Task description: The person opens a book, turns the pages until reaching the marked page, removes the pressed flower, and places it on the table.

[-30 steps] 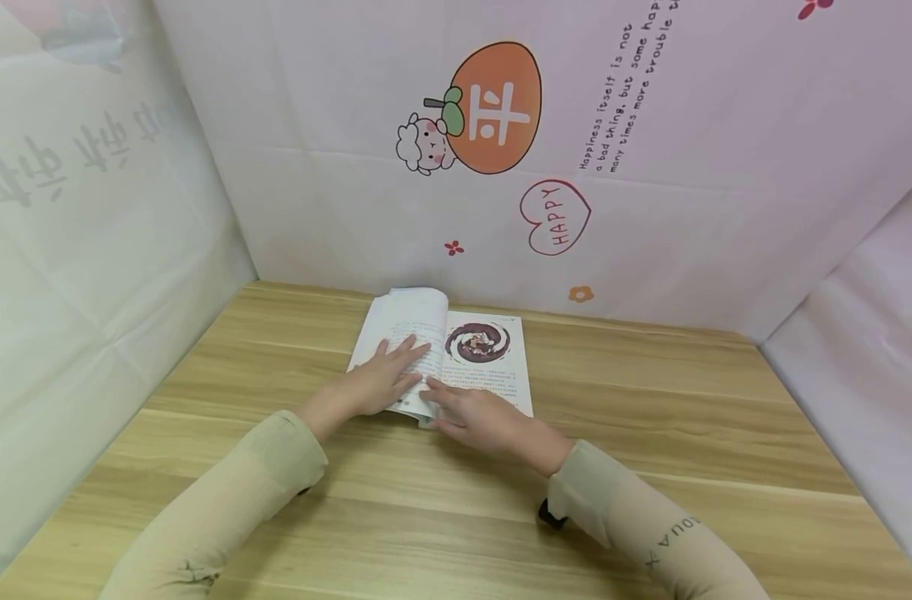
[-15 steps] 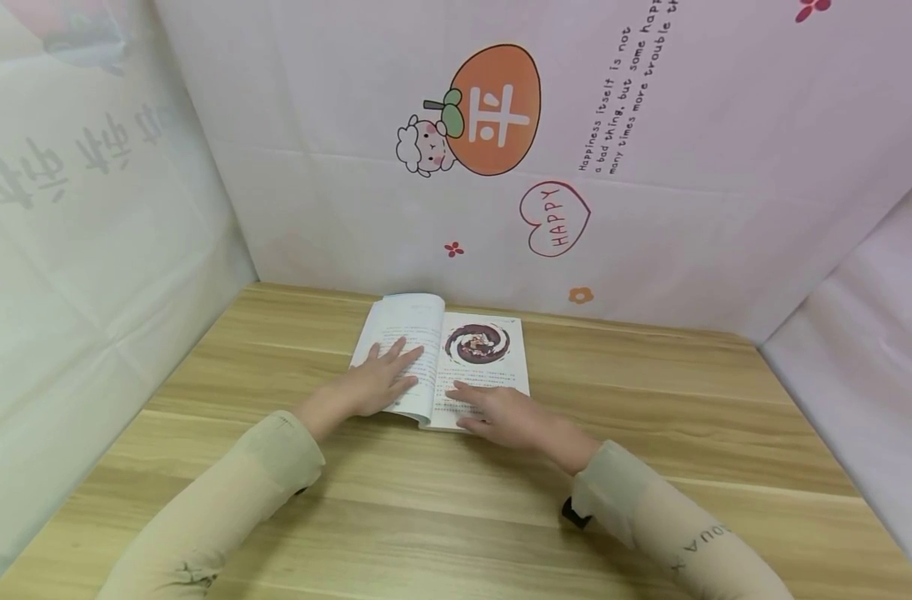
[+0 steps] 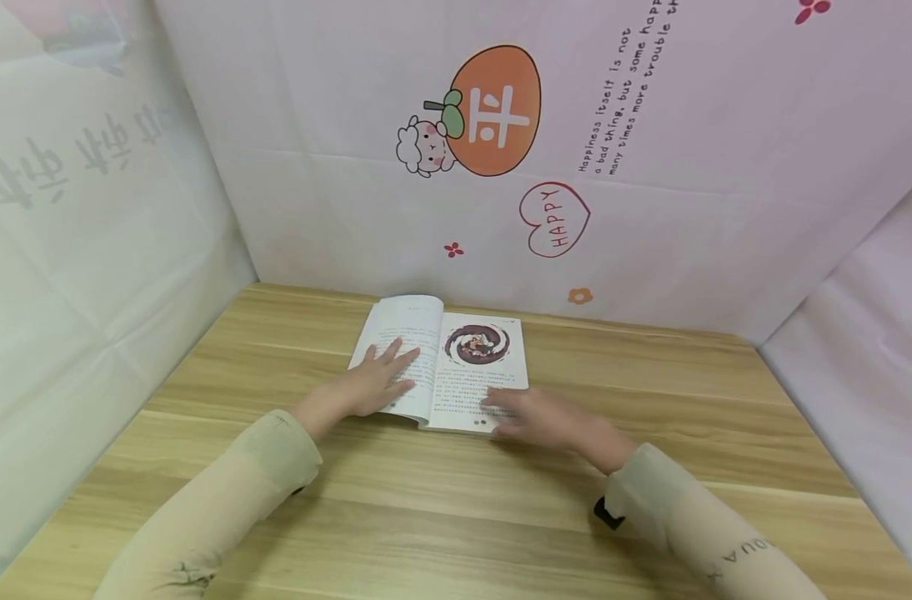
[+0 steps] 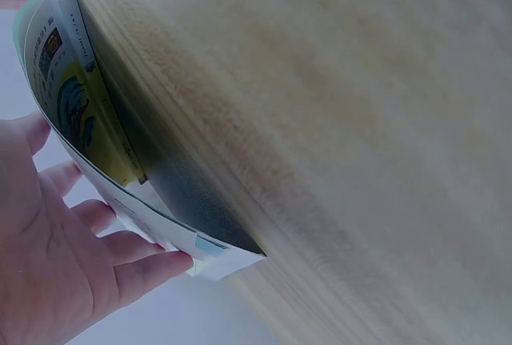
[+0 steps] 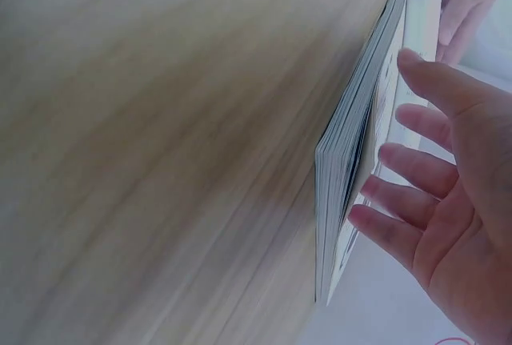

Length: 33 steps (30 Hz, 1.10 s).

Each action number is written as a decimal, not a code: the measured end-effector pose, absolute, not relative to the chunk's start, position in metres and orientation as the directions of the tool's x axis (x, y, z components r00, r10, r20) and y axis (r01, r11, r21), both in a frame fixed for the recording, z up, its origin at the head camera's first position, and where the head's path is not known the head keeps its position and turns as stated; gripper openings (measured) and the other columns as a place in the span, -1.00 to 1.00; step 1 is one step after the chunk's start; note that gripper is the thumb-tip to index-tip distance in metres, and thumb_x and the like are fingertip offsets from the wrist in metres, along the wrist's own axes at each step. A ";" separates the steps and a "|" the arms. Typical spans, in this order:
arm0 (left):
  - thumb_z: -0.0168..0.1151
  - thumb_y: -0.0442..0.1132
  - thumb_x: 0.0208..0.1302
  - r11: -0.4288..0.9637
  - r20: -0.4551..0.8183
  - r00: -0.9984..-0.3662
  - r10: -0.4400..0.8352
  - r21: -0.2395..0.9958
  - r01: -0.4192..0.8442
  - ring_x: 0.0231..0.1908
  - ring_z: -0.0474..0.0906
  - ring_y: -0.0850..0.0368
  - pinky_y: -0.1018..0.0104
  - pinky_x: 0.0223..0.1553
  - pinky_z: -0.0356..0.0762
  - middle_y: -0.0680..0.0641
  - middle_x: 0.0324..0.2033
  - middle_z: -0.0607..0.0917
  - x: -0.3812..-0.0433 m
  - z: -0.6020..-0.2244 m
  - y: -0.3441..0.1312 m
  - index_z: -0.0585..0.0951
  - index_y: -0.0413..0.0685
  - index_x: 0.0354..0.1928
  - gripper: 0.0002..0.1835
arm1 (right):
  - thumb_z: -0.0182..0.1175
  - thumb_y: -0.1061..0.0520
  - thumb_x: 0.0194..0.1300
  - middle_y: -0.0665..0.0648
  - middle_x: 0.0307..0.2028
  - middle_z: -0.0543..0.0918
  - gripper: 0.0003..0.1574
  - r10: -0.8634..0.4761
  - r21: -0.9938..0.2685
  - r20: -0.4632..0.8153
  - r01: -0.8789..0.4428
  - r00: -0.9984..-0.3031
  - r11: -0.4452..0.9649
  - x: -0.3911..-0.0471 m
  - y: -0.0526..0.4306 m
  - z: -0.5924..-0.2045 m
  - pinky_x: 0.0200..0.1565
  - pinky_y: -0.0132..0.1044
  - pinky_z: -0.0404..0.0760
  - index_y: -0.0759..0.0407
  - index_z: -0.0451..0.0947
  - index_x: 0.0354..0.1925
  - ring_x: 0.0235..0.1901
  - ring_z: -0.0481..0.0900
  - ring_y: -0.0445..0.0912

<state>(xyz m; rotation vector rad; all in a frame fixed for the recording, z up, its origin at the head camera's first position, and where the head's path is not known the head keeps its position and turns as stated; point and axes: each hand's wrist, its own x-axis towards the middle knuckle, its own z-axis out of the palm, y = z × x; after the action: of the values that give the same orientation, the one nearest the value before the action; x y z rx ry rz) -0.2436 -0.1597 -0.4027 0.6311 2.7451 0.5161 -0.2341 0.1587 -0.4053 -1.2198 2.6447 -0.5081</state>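
An open book [image 3: 467,387] lies on the wooden table near the back wall, its right page printed with a dark swirl picture above lines of text. My left hand [image 3: 369,385] rests spread on the curved left page [image 3: 408,317], fingers straight. In the left wrist view that side of the book [image 4: 168,221] bows up from the table, with the yellow-marked cover and spine showing underneath. Over the lower right corner of the right page is my right hand [image 3: 534,418], its fingers loosely extended. The right wrist view shows the fingertips right at the book's page block [image 5: 352,137].
The wooden table [image 3: 689,400] extends around the book on both sides and in front. A white printed sheet [image 3: 336,217] forms the back wall close behind the book, and more white sheeting [image 3: 88,275] stands at the left and right.
My right hand has slid right from the book's middle fold across the right page to its lower outer corner, uncovering the text. The left hand has stayed nearly still on the left page.
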 end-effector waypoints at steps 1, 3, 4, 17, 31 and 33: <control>-0.13 0.03 0.66 0.843 -0.190 -0.866 0.463 0.397 0.364 0.46 -0.28 -0.63 -0.47 0.39 -0.10 -0.36 0.59 -0.18 -0.243 -0.402 -0.160 -0.01 -0.03 0.65 -0.31 | 0.36 0.03 0.40 0.35 0.30 0.53 -0.44 -0.766 -0.389 -0.025 -0.700 -0.642 0.599 -0.234 0.161 -0.405 0.26 0.05 0.50 0.24 0.58 0.26 0.25 0.55 0.19; -0.14 0.04 0.66 0.846 -0.199 -0.865 0.461 0.394 0.360 0.47 -0.29 -0.62 -0.47 0.39 -0.11 -0.36 0.59 -0.19 -0.243 -0.402 -0.160 -0.02 -0.03 0.66 -0.30 | 0.39 0.02 0.36 0.35 0.29 0.54 -0.44 -0.771 -0.389 -0.026 -0.704 -0.636 0.594 -0.235 0.163 -0.405 0.26 0.04 0.50 0.23 0.60 0.23 0.24 0.56 0.20; -0.14 0.04 0.66 0.847 -0.203 -0.865 0.459 0.394 0.357 0.47 -0.29 -0.62 -0.47 0.39 -0.10 -0.35 0.59 -0.20 -0.243 -0.402 -0.160 -0.03 -0.02 0.66 -0.30 | 0.41 0.02 0.35 0.35 0.29 0.54 -0.44 -0.773 -0.387 -0.027 -0.706 -0.634 0.593 -0.235 0.165 -0.405 0.27 0.05 0.49 0.23 0.61 0.22 0.24 0.56 0.20; -0.15 0.03 0.67 0.849 -0.214 -0.864 0.456 0.398 0.349 0.47 -0.29 -0.62 -0.50 0.37 -0.10 -0.36 0.59 -0.21 -0.241 -0.402 -0.164 -0.03 -0.04 0.66 -0.31 | 0.45 0.01 0.29 0.35 0.36 0.48 -0.40 -0.751 -0.363 -0.087 -0.681 -0.655 0.636 -0.236 0.178 -0.403 0.26 0.06 0.49 0.21 0.62 0.23 0.25 0.55 0.19; -0.13 0.00 0.67 0.835 -0.198 -0.862 0.467 0.420 0.356 0.49 -0.27 -0.57 -0.40 0.43 -0.18 -0.40 0.58 -0.17 -0.243 -0.405 -0.168 0.00 -0.10 0.64 -0.32 | 0.46 0.04 0.29 0.33 0.35 0.48 -0.39 -0.755 -0.332 -0.094 -0.694 -0.649 0.638 -0.237 0.188 -0.401 0.18 0.01 0.56 0.21 0.61 0.24 0.24 0.56 0.15; -0.14 0.01 0.67 0.838 -0.207 -0.862 0.463 0.418 0.349 0.48 -0.29 -0.59 -0.42 0.43 -0.15 -0.39 0.58 -0.18 -0.243 -0.406 -0.168 -0.01 -0.07 0.65 -0.31 | 0.46 0.05 0.29 0.34 0.35 0.48 -0.39 -0.758 -0.333 -0.095 -0.697 -0.645 0.635 -0.238 0.188 -0.400 0.19 0.02 0.55 0.23 0.61 0.24 0.23 0.56 0.16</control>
<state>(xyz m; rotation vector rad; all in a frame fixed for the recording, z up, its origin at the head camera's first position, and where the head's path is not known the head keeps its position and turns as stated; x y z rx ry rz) -0.2429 -0.1678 -0.4055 0.6155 2.7172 0.5352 -0.2380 0.1880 -0.4004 -1.1899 2.6302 -0.3931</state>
